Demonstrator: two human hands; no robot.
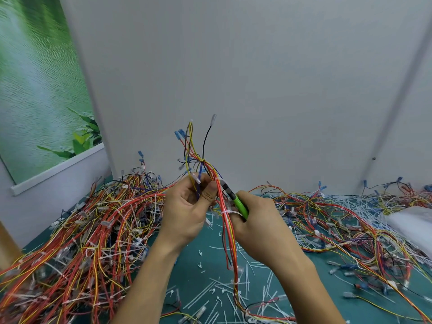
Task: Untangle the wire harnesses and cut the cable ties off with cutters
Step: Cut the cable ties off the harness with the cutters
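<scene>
My left hand (pixel 187 206) grips a wire harness (pixel 203 169) of red, orange, yellow, blue and black wires, held upright above the green table (pixel 203 258). Blue and clear connectors fan out at its top. My right hand (pixel 259 220) holds green-handled cutters (pixel 238 202), and their dark jaws sit against the bundle just below a white cable tie (pixel 217 179). A second white cable tie (pixel 226 211) wraps the bundle lower down, between my hands. The harness tail hangs down and trails across the table toward me.
A large tangled pile of harnesses (pixel 88 230) covers the table's left side. More harnesses (pixel 350 228) lie at the right. Cut white tie scraps (pixel 219 291) litter the middle. A white bag (pixel 413 225) sits at the right edge. A grey wall stands close behind.
</scene>
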